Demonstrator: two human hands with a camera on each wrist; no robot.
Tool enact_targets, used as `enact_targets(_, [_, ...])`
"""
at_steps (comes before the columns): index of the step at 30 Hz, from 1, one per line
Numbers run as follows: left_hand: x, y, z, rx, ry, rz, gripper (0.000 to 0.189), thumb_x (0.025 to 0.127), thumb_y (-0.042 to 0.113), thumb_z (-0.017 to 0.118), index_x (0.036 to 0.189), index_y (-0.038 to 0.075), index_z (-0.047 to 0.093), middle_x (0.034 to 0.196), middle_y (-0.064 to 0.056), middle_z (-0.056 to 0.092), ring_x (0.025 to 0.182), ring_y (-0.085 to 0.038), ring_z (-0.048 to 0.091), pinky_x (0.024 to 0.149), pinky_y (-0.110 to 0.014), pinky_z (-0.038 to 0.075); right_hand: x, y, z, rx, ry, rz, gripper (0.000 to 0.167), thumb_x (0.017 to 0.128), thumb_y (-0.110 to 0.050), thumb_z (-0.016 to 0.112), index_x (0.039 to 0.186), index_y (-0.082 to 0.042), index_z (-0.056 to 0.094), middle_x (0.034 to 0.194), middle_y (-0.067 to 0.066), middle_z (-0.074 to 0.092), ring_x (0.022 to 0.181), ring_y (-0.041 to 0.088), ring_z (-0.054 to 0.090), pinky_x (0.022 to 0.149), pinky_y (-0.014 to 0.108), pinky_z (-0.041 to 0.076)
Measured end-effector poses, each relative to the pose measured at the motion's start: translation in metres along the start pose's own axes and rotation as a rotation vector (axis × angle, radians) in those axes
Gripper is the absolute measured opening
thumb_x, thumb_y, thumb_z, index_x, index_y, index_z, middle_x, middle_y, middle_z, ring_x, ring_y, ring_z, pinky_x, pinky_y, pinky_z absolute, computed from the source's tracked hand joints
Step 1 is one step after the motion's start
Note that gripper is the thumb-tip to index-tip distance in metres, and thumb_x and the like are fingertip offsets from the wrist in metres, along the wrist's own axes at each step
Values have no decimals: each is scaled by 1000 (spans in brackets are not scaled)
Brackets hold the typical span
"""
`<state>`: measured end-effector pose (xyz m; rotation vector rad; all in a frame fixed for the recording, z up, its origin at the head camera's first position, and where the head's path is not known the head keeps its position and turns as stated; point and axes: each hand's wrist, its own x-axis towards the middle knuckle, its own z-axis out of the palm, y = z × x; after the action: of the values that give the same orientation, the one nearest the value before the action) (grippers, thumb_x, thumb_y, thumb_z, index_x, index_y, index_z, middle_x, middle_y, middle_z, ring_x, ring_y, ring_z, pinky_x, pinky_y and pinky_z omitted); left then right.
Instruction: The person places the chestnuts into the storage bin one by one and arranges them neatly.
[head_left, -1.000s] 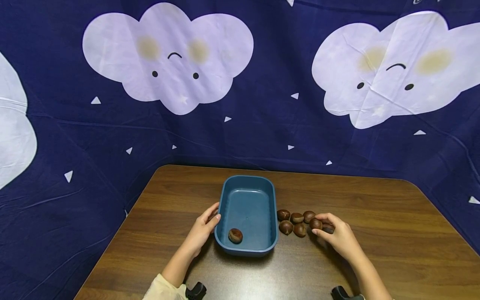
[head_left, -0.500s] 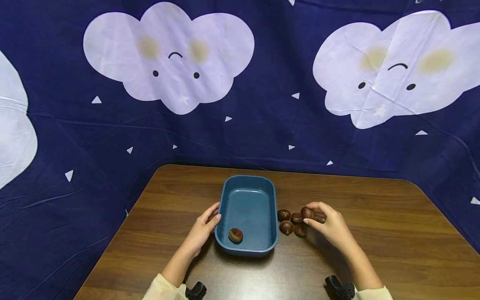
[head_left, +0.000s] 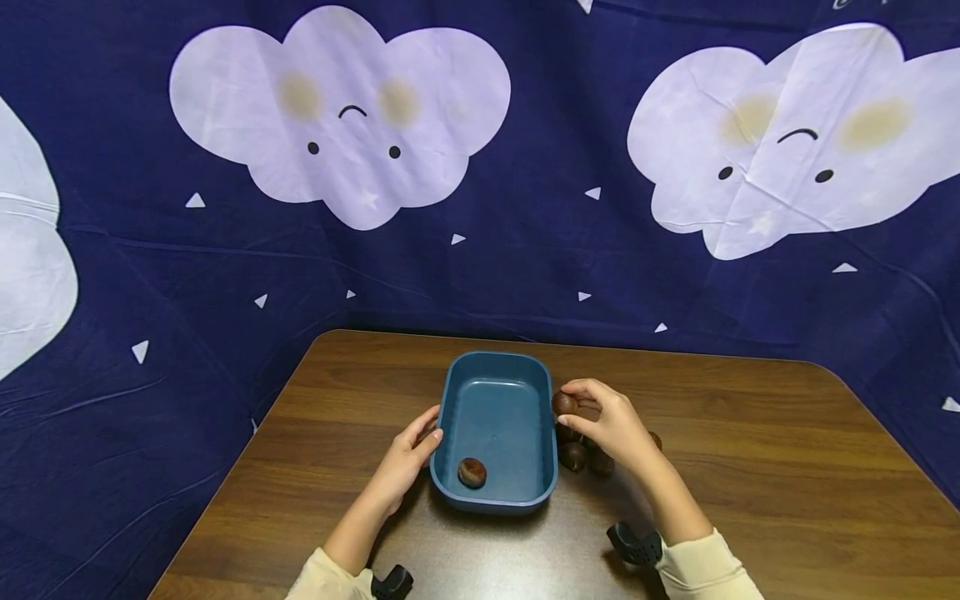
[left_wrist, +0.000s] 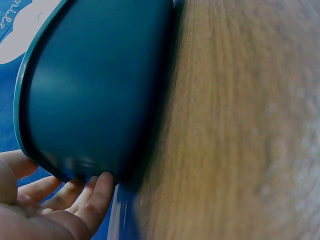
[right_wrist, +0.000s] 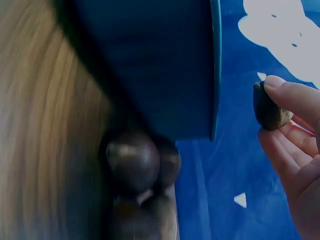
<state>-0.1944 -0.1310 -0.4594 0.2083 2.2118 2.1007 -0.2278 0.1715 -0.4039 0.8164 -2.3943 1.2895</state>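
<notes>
A blue rectangular plastic box (head_left: pixel 495 502) stands on the table with one brown chestnut (head_left: pixel 472 472) in its near left corner. My left hand (head_left: pixel 408 454) rests against the box's left outer side, thumb at the rim; the left wrist view has its fingertips (left_wrist: pixel 104 181) touching the wall lower down. Between thumb and fingers my right hand (head_left: pixel 611 425) pinches another chestnut (right_wrist: pixel 269 107), raised beside the box's right rim. Several chestnuts (head_left: pixel 573 457) lie on the table beneath that hand, close to the box's right wall and partly hidden by the hand.
The brown wooden table (head_left: pixel 315 417) has rounded far corners. Behind it hangs a dark blue cloth (head_left: pixel 540 275) printed with white clouds. A black wrist device (head_left: pixel 633 546) sits at each cuff.
My right hand has lifted a chestnut from the right end of the group and carried it left to the box's right rim. The left hand and the box have stayed in place.
</notes>
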Motion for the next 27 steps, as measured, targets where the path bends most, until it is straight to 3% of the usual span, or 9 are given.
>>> enact_targets(8, [1,-1,-1,-6,-5,0,49,93,22,50,137,5,35,132,-20,42,115,-33,43,85,-43,42,18,6,27,36,-83,30,35,72,-9,75,104,-7,60,103,4,59,92,19,60,77,30,48])
enact_targets(14, [0,-1,-1,-9,-3,0,50,93,22,50,137,5,35,132,-20,42,115,-33,43,84,-42,42,28,1,47,59,-162,6,37,74,-10,74,107,-5,59,103,6,59,91,21,59,78,36,48])
enact_targets(22, [0,1,-1,-15,-8,3,48,94,19,49,137,5,35,133,-20,41,116,-34,42,85,-43,42,38,-5,69,27,-226,30,33,75,-12,73,104,-10,59,102,0,58,92,15,57,78,28,47])
enact_targets(27, [1,1,1,-25,-2,-2,47,94,17,49,137,5,35,133,-21,41,116,-34,41,85,-44,41,43,-5,81,11,-277,57,31,76,-12,72,104,-10,59,103,2,58,95,17,58,79,28,47])
